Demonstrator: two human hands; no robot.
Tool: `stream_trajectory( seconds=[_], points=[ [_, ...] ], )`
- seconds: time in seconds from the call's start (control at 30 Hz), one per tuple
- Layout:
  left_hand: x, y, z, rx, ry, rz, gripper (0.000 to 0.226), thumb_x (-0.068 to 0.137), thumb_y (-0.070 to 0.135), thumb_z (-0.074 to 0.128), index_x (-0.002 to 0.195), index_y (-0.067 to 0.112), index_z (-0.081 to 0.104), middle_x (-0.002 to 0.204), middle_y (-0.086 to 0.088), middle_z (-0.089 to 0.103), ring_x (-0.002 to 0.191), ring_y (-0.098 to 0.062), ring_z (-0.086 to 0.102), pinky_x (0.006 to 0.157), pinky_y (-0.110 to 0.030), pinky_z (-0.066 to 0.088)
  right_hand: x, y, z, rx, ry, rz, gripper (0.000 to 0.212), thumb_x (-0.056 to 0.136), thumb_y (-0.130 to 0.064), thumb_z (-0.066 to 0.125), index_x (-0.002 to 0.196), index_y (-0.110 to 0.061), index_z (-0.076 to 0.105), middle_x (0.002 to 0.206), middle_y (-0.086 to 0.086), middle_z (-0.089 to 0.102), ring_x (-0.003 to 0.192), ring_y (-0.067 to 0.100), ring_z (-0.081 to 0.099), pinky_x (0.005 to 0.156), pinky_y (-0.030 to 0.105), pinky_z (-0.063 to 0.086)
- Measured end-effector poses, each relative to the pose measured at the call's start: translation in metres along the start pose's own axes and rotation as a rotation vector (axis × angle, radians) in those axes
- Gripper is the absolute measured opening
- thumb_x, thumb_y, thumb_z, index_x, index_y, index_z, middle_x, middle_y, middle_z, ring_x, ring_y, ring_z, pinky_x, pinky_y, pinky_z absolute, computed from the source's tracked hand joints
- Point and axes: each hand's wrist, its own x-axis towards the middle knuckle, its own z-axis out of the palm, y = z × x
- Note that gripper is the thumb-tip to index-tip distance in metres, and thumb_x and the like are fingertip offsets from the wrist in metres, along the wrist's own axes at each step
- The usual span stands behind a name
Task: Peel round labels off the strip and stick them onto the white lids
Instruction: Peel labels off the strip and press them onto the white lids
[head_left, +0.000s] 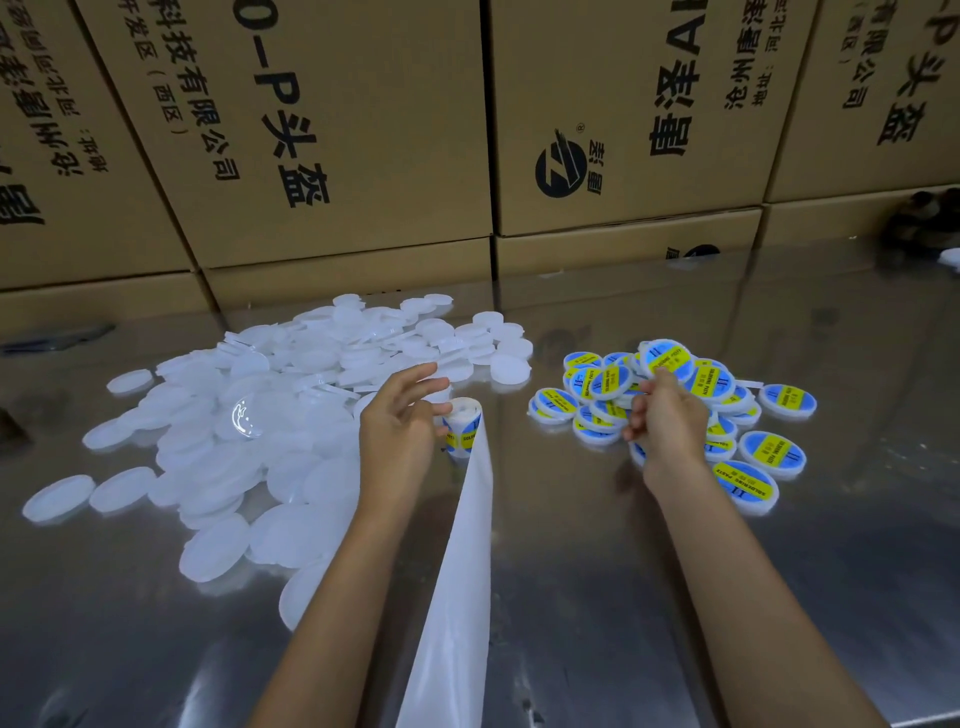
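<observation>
My left hand (397, 421) holds the small roll of blue-and-yellow round labels (464, 422) at the middle of the table. The roll's bare white backing strip (457, 571) trails from it towards me. My right hand (662, 418) hovers over the heap of labelled lids (748, 441) with its fingers curled. Its fingertips pinch the lower edge of one labelled lid (667, 358), which stands tilted above the heap. A big pile of plain white lids (291, 395) spreads out left of my left hand.
The work surface is a shiny steel table (779, 597). Stacked cardboard boxes (337, 156) form a wall along its far edge. A dark object (924, 218) sits at the far right by the boxes.
</observation>
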Motion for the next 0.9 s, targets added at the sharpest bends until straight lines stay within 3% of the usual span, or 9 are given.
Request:
stream_trajectory(
  seconds=[0.17, 0.37, 0.53, 0.67, 0.77, 0.9],
  points=[
    [0.006, -0.007, -0.004, 0.046, 0.059, -0.028, 0.053, 0.090, -0.015, 0.033, 0.106, 0.023, 0.067, 0.101, 0.006, 0.073, 0.083, -0.012, 0.072, 0.075, -0.035, 0.060, 0.005, 0.000, 0.000, 0.066, -0.020, 0.040, 0.023, 0.097, -0.016, 0.046, 0.075, -0.012, 0.053, 0.056, 0.004, 0.041, 0.036, 0.010, 0.034, 0.037, 0.019, 0.032],
    [0.012, -0.014, -0.010, 0.045, 0.130, -0.055, 0.050, 0.090, -0.014, 0.035, 0.106, 0.022, 0.067, 0.102, 0.002, 0.072, 0.086, -0.015, 0.071, 0.073, -0.032, 0.060, 0.001, 0.002, 0.000, -0.014, -0.064, -0.009, 0.016, 0.093, -0.010, 0.047, 0.080, -0.011, 0.057, 0.056, 0.004, 0.044, 0.041, 0.014, 0.036, 0.037, 0.022, 0.034],
    [0.020, -0.017, -0.020, -0.008, 0.189, -0.083, 0.048, 0.091, -0.011, 0.034, 0.109, 0.018, 0.068, 0.102, -0.002, 0.074, 0.086, -0.018, 0.071, 0.073, -0.029, 0.058, -0.012, 0.013, 0.013, -0.324, -0.068, -0.270, 0.017, 0.091, -0.014, 0.049, 0.078, -0.007, 0.059, 0.063, 0.005, 0.051, 0.056, 0.020, 0.044, 0.054, 0.035, 0.044],
    [0.025, -0.019, -0.029, -0.040, 0.253, -0.093, 0.042, 0.094, -0.008, 0.038, 0.106, 0.017, 0.069, 0.093, 0.003, 0.073, 0.083, -0.018, 0.071, 0.063, -0.022, 0.058, -0.037, 0.030, 0.031, -0.530, -0.231, -0.488, 0.021, 0.091, -0.013, 0.054, 0.071, -0.016, 0.054, 0.058, -0.004, 0.050, 0.056, 0.009, 0.043, 0.059, 0.028, 0.038],
    [0.031, -0.025, -0.029, 0.088, 0.219, -0.049, 0.035, 0.093, -0.004, 0.044, 0.101, 0.018, 0.069, 0.100, -0.005, 0.074, 0.096, -0.026, 0.070, 0.083, -0.038, 0.059, -0.050, 0.043, 0.039, -0.640, -0.345, -0.531, 0.017, 0.091, -0.013, 0.054, 0.075, -0.010, 0.058, 0.060, 0.001, 0.051, 0.058, 0.013, 0.045, 0.063, 0.032, 0.041],
    [0.049, -0.033, -0.017, 0.472, 0.081, 0.075, 0.025, 0.096, 0.006, 0.054, 0.109, 0.014, 0.073, 0.115, -0.005, 0.073, 0.109, -0.023, 0.064, 0.098, -0.036, 0.051, -0.048, 0.044, 0.041, -0.658, -0.386, -0.512, 0.015, 0.091, -0.012, 0.055, 0.077, -0.008, 0.061, 0.061, -0.004, 0.051, 0.057, 0.009, 0.045, 0.059, 0.021, 0.038]
  ],
)
